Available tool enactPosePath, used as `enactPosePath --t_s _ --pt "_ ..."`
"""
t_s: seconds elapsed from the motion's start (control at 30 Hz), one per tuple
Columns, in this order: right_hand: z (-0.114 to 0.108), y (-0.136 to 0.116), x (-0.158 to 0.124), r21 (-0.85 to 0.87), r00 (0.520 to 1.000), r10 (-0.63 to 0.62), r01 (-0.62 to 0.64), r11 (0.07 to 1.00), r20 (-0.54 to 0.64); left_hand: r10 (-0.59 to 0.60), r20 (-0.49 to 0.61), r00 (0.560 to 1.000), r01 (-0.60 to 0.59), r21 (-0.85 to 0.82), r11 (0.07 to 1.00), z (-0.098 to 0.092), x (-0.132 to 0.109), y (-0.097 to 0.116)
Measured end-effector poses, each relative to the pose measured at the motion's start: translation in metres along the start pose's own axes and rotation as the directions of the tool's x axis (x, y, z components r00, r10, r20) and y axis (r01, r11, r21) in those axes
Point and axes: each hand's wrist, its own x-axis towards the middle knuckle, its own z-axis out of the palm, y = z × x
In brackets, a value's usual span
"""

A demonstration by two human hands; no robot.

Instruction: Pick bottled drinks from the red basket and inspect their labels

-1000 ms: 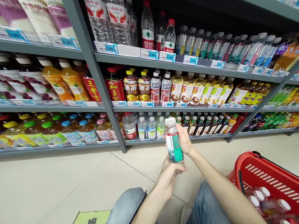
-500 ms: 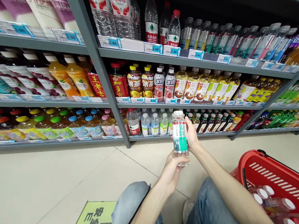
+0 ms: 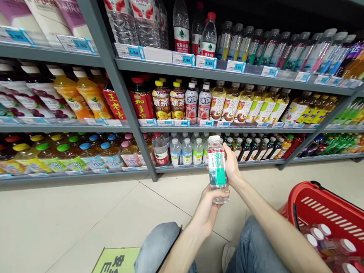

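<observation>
Tilted a second ago, the soda bottle (image 3: 218, 173) now stands nearer upright, its label squarely in view. It is off the shelves (image 3: 165, 68), capped, and outside the red basket (image 3: 294, 199), where other bottles (image 3: 334, 246) lie; how much remains cannot be told. Left hand (image 3: 208, 206) curls around its base, thumb across the front; right hand (image 3: 232, 163) clasps its upper side, fingers mostly hidden.

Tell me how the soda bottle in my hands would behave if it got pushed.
The bottle looks like clear, smooth plastic, so it may be slippery. Its tall, narrow shape suggests it could tip if pushed near the cap. Laid on its side, its round body would probably roll.
</observation>
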Motion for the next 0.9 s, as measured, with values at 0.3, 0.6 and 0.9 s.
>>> enactPosePath --t_s 0.3,0.6,0.9 --pt "0.001 -0.014 -0.001 0.076 0.998 0.049 -0.052 0.996 0.034 0.034 0.050 0.998 -0.035 0.021 0.999 0.004 -0.004 0.004" --pt "-0.021 -0.031 0.003 0.141 0.987 -0.022 0.000 0.990 0.161 0.102 0.190 0.977 -0.107 0.020 0.994 0.010 -0.007 0.006" --pt "-0.020 -0.031 0.006 0.275 0.973 -0.039 -0.026 0.961 0.228 0.082 0.164 0.983 -0.071 -0.068 0.995 0.013 -0.009 0.005"
